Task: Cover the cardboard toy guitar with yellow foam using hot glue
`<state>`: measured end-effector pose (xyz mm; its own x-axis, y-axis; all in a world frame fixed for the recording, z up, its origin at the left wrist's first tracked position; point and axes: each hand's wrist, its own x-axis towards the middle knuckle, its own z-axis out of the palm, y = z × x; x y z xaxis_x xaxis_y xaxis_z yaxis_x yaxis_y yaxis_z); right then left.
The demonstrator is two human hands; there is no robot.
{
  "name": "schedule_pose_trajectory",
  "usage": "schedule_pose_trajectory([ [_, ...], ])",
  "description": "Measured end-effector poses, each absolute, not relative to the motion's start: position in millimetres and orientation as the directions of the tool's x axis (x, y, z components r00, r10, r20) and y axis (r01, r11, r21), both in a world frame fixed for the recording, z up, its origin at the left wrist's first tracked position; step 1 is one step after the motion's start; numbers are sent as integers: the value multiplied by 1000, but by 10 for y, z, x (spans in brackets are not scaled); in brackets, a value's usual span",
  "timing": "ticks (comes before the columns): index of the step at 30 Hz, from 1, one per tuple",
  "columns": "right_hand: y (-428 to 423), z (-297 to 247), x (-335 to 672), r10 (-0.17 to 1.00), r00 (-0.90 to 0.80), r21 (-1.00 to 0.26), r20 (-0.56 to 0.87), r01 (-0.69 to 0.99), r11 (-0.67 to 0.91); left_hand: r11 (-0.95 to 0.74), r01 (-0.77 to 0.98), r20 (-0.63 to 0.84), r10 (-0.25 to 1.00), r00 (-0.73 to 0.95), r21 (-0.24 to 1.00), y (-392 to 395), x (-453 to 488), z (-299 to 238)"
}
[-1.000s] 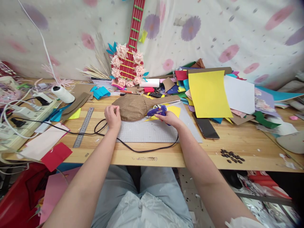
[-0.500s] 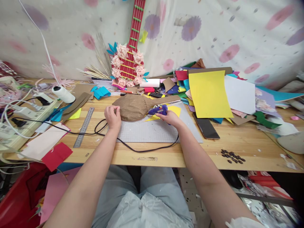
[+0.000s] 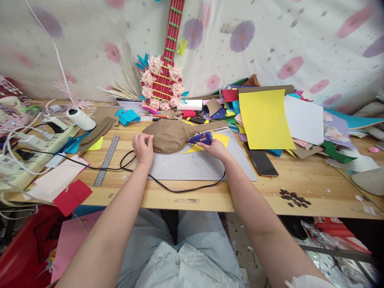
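A brown paper guitar-shaped piece (image 3: 168,135) lies at the far edge of a grey cutting mat (image 3: 192,165). My left hand (image 3: 143,147) is closed, pinching the near left edge of that brown piece. My right hand (image 3: 216,149) grips a blue glue gun (image 3: 200,139), whose nozzle points left at the brown piece where its body narrows to the neck. The gun's black cord (image 3: 168,187) loops over the mat's front edge and runs off to the left. A yellow paper triangle (image 3: 221,139) lies under the gun.
A steel ruler (image 3: 106,160) lies left of the mat, a dark phone (image 3: 261,163) to its right. Coloured paper sheets (image 3: 265,118) pile at the back right. A red paper guitar with flowers (image 3: 163,76) leans on the wall. Power strips and cables (image 3: 27,142) crowd the left.
My right hand has eased the glue gun slightly up and right along the brown piece. The left hand keeps its pinch in the same spot.
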<state>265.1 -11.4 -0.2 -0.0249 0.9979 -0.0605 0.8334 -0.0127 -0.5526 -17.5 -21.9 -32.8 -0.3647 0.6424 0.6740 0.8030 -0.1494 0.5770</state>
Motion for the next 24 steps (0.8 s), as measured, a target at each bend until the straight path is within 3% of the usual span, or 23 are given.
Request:
schedule_pose_trajectory([
  [10,-87,-15,2634,999,2,-556,-41,831,-25,-148,794,654,664,-362,590,-244,-165,-300],
  [18,-225,110,2954,995,56,-799,-83,593,-100,-191,807,669,679,-302,559,-240,-161,-323],
  [24,-188,33,3476,958,286,-884,29,455,-109,-292,882,649,760,-21,370,-285,-70,-294],
])
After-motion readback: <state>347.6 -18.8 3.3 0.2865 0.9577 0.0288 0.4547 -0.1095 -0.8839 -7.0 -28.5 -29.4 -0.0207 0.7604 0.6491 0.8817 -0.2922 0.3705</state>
